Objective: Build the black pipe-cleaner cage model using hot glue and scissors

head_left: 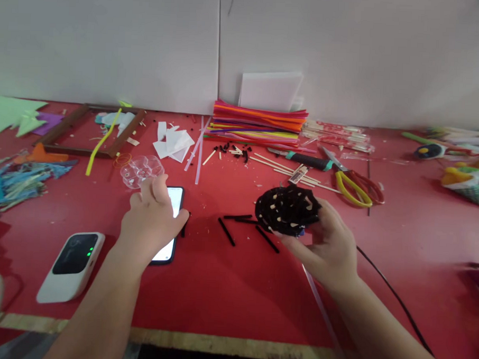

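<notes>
The left hand holds a loosely spread grip over the smartphone, seemingly to touch its screen. Right of the smartphone, the right hand cups a black craft piece, its curled grip probably steadying it.

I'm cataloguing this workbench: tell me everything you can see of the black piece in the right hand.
The black piece is a rounded clump, ragged toward its right end. It looks made of dark, fuzzy strips, with pale flecks scattered over it and a bit of blue-purple at its lower right. The right hand's grip holds it from the right, thumb along its near edge, hiding part of that side. It is over the red table; whether it touches the surface cannot be told.
</notes>
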Action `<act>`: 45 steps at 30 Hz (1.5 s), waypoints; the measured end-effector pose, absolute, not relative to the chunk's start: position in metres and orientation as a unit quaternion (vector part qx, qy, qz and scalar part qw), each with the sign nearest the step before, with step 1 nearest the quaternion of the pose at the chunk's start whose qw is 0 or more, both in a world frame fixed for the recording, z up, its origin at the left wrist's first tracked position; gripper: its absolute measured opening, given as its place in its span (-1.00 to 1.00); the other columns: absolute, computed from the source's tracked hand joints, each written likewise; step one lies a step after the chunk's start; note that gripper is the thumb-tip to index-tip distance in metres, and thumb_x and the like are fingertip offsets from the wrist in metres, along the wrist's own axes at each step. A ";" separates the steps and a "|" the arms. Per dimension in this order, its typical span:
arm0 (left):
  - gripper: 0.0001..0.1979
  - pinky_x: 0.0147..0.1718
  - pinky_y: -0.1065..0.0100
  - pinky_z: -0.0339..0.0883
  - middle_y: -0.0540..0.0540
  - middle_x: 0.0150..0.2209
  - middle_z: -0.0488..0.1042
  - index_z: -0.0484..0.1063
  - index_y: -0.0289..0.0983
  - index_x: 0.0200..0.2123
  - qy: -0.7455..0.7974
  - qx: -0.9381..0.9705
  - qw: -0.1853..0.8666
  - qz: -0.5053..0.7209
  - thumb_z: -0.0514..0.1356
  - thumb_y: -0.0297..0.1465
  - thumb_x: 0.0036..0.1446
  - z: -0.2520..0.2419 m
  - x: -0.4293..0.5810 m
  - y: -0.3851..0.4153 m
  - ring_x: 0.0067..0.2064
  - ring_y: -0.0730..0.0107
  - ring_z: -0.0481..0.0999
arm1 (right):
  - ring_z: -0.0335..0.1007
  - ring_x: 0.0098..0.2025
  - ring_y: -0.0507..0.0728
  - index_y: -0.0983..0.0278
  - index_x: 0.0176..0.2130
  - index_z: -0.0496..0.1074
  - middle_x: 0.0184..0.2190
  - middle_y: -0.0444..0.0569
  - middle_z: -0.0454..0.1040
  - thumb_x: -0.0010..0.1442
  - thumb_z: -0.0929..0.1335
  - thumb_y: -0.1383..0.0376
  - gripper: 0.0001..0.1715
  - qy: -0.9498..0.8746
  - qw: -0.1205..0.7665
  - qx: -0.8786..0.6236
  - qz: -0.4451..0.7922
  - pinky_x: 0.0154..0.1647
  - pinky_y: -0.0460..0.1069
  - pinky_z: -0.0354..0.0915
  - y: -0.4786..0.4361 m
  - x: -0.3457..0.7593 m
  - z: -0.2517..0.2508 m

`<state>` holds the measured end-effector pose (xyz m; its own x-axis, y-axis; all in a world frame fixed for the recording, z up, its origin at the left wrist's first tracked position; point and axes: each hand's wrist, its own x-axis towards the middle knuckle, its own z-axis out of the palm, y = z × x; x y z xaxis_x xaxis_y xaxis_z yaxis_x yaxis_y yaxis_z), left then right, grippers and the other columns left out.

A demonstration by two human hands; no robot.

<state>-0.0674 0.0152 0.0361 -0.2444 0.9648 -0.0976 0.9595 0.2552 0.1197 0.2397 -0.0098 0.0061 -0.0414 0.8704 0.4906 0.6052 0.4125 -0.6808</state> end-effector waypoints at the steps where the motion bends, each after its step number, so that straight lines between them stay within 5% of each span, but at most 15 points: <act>1: -0.21 -0.04 -0.17 0.53 -0.51 0.39 0.14 -0.02 -0.34 0.39 0.789 0.610 0.070 0.022 0.18 -0.19 0.19 0.034 -0.068 0.016 0.29 -0.48 0.35 | 0.62 -0.03 0.28 0.13 0.18 0.45 0.03 0.09 0.59 0.15 0.58 0.18 -0.36 -0.709 0.454 -0.520 0.144 -0.01 0.24 0.60 -0.010 0.238 0.007; 10: -0.30 0.07 -0.22 0.49 -0.43 0.43 0.07 0.05 -0.26 0.30 0.786 0.610 0.091 0.048 0.15 -0.18 0.14 0.028 -0.071 0.019 0.41 -0.43 0.18 | 0.62 -0.05 0.27 0.15 0.13 0.46 0.02 0.09 0.58 0.16 0.58 0.13 -0.40 -0.715 0.466 -0.498 0.156 0.01 0.24 0.58 -0.013 0.232 0.013; 15: -0.19 0.13 -0.32 0.43 -0.48 0.45 0.03 0.01 -0.30 0.37 0.796 0.594 0.101 0.059 0.21 -0.19 0.12 0.031 -0.072 0.020 0.40 -0.53 0.17 | 0.63 -0.07 0.25 0.16 0.13 0.45 0.00 0.09 0.60 0.15 0.58 0.10 -0.38 -0.721 0.460 -0.497 0.144 -0.04 0.19 0.58 -0.012 0.230 0.014; 19: -0.01 0.41 -0.45 0.04 -0.51 0.48 -0.01 -0.16 -0.33 0.47 0.678 0.705 0.056 0.202 0.30 -0.30 0.09 0.040 -0.065 0.010 0.52 -0.47 -0.03 | 0.64 -0.06 0.25 0.19 0.06 0.47 -0.07 0.07 0.64 0.15 0.57 0.12 -0.46 -0.741 0.441 -0.489 0.130 -0.03 0.16 0.58 -0.011 0.226 0.016; 21: 0.08 0.49 -0.35 -0.05 -0.46 0.52 -0.06 -0.29 -0.23 0.52 0.538 0.786 0.137 0.270 0.35 -0.28 0.15 0.042 -0.056 0.001 0.58 -0.32 -0.06 | 0.65 -0.08 0.24 0.19 0.04 0.47 -0.08 0.07 0.64 0.16 0.56 0.14 -0.50 -0.750 0.430 -0.484 0.137 -0.06 0.13 0.58 -0.011 0.225 0.016; 23: 0.25 0.46 -0.29 0.14 -0.35 0.57 -0.09 -0.42 0.00 0.54 0.433 0.802 0.285 0.297 0.47 -0.20 0.12 0.042 -0.044 -0.006 0.58 -0.27 0.01 | 0.65 -0.08 0.24 0.21 0.06 0.47 -0.06 0.09 0.64 0.16 0.55 0.16 -0.49 -0.759 0.423 -0.473 0.144 -0.10 0.10 0.58 -0.011 0.224 0.015; 26: 0.35 0.39 -0.30 0.29 -0.36 0.53 0.08 -0.32 0.05 0.54 0.354 0.749 0.443 0.342 0.58 -0.10 -0.04 0.033 -0.022 -0.011 0.51 -0.32 0.20 | 0.64 -0.03 0.24 0.22 0.10 0.46 -0.03 0.10 0.64 0.16 0.54 0.17 -0.45 -0.780 0.414 -0.449 0.139 -0.08 0.08 0.58 -0.012 0.223 0.013; 31: -0.03 0.25 -0.12 0.51 -0.32 0.28 0.44 0.14 -0.13 0.37 0.338 0.639 0.542 0.429 0.55 -0.11 0.02 0.014 0.004 -0.008 0.29 -0.14 0.53 | 0.64 -0.02 0.24 0.20 0.10 0.48 -0.01 0.11 0.64 0.23 0.54 0.04 -0.46 -0.801 0.401 -0.423 0.138 -0.02 0.10 0.59 -0.011 0.220 0.013; 35: -0.31 0.09 0.05 0.61 -0.20 0.12 0.58 0.36 -0.15 0.15 0.335 0.579 0.544 0.507 0.52 -0.09 0.06 0.010 0.004 -0.004 0.12 0.04 0.65 | 0.64 -0.12 0.20 0.22 0.14 0.47 -0.05 0.10 0.63 0.17 0.48 -0.25 -0.20 -0.799 0.405 -0.416 0.157 -0.12 0.06 0.58 -0.008 0.222 0.013; 41: -0.37 0.16 0.05 0.56 -0.12 0.19 0.53 0.32 -0.04 0.21 0.379 0.535 0.390 0.646 0.39 0.05 0.18 0.011 -0.021 0.015 0.17 0.11 0.63 | 0.54 -0.16 0.18 0.21 -0.15 0.55 -0.23 0.02 0.61 0.41 0.40 0.22 -0.87 -0.819 0.329 -0.460 0.099 -0.07 0.12 0.48 -0.006 0.211 0.018; 45: -0.41 0.16 0.08 0.53 -0.11 0.15 0.55 0.33 -0.04 0.20 0.388 0.542 0.354 0.656 0.36 0.02 0.22 0.007 -0.027 0.023 0.16 0.14 0.62 | 0.40 -0.18 0.22 0.27 -0.21 0.58 -0.24 0.07 0.60 0.40 0.40 0.23 -0.81 -0.864 0.207 -0.455 0.061 -0.02 0.16 0.39 -0.002 0.188 0.022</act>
